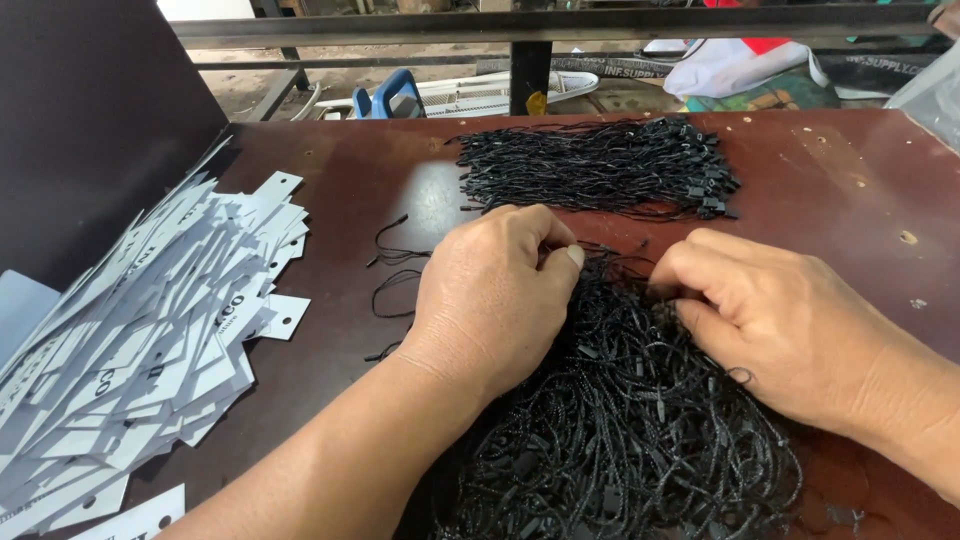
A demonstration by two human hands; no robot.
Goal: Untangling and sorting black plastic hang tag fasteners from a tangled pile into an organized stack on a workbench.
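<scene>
— What lies nearest the person?

— A loose heap of black string loops (620,430) on the dark red table (850,190), spreading from the near edge up between the two hands.

— And the hands?

— The left hand (495,295) rests on the heap's left side, fingers curled, thumb and forefinger pinched together at the strings. The right hand (770,320) lies on the right side, its fingertips tucked down into the strings; whether it has caught one cannot be told. The two hands are close but not touching.

— To the left?

— A sprawling pile of white paper tags (140,350) with punched holes, and a few stray strings (395,275) between it and the left hand.

— Farther back?

— A neater bundle of black strings (600,165), well apart from the hands, then a metal rail (560,25) past the table.
</scene>
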